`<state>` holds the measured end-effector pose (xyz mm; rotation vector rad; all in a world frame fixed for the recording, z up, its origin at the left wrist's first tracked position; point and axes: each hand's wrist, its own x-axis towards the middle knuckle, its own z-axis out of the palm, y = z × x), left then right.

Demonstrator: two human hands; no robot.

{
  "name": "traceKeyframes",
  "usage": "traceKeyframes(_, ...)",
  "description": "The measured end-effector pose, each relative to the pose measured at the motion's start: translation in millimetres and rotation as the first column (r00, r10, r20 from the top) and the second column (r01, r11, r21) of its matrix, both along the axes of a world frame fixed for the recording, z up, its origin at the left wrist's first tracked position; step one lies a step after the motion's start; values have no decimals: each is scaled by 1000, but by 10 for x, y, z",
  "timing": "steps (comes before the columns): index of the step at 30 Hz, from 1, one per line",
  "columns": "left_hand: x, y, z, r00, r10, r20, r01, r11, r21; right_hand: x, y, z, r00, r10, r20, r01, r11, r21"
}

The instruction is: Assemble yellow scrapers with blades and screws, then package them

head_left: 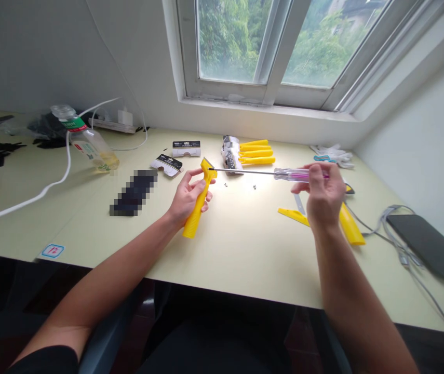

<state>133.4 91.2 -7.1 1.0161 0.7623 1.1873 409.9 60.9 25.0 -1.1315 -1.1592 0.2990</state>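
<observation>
My left hand (187, 196) is wrapped round a yellow scraper (195, 215), its head up and its handle slanting down toward the table's front edge. In my right hand (323, 195) is a screwdriver (284, 175) with a clear and pink handle, held level. The tip of its long shaft meets the scraper's head. Small metal screws (255, 187) lie on the table between the hands. Near my right wrist are a flat yellow piece (294, 215) with a metal blade (299, 203) and a yellow handle (351, 226), partly hidden by the wrist.
Packaged yellow scrapers (256, 152) and black-and-white cards (186, 148) lie at the back of the table (237, 254). A tilted bottle (91, 145), a white cable and a pixelated dark object (134, 193) are on the left. White gloves (334, 155), grey cables and a dark device (432, 244) are right.
</observation>
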Motion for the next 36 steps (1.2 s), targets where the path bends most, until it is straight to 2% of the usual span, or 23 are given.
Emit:
traceKeyframes(2,-1,7,1,999,26,-20,-26,1000,10,44,-4,-8,991,128,35,-128,992,-20)
traceKeyframes(3,-1,11,-1,999,33,-31,-33,999,17,67,-9,-8,989,138,44,-137,990,-20)
traceKeyframes(6,4,18,-16,997,44,-58,-42,998,35,130,-24,0,994,67,81,-63,997,-52)
traceKeyframes(10,8,28,-38,995,62,-74,-59,997,45,181,-21,16,971,221,90,-211,971,-115)
traceKeyframes(13,12,36,-48,995,58,-86,-53,997,59,201,-8,9,986,160,39,-152,975,-165)
traceKeyframes(14,13,38,-51,994,59,-88,-54,997,62,208,-3,2,984,176,20,-169,968,-186)
traceKeyframes(17,12,48,-58,993,75,-91,-69,995,66,234,14,-28,951,309,-26,-307,927,-215)
traceKeyframes(21,7,59,-66,991,88,-98,-80,993,84,264,37,-63,967,253,-23,-250,934,-254)
traceKeyframes(24,7,57,-78,990,90,-105,-80,992,95,264,53,-74,939,343,-36,-341,907,-246)
traceKeyframes(25,9,54,-84,990,86,-110,-74,992,101,259,58,-76,943,330,-46,-332,918,-217)
traceKeyframes(27,13,48,-100,990,74,-120,-60,991,117,245,63,-78,972,220,-78,-230,959,-167)
traceKeyframes(29,17,46,-116,990,70,-121,-54,990,129,234,63,-77,979,170,-109,-186,968,-165)
traceKeyframes(32,15,51,-131,990,79,-121,-63,990,129,237,60,-73,950,294,-107,-310,931,-192)
traceKeyframes(33,13,53,-134,989,81,-123,-65,990,128,243,61,-76,948,302,-105,-317,928,-194)
traceKeyframes(36,7,53,-133,988,75,-135,-58,990,128,267,75,-95,967,224,-122,-247,943,-223)
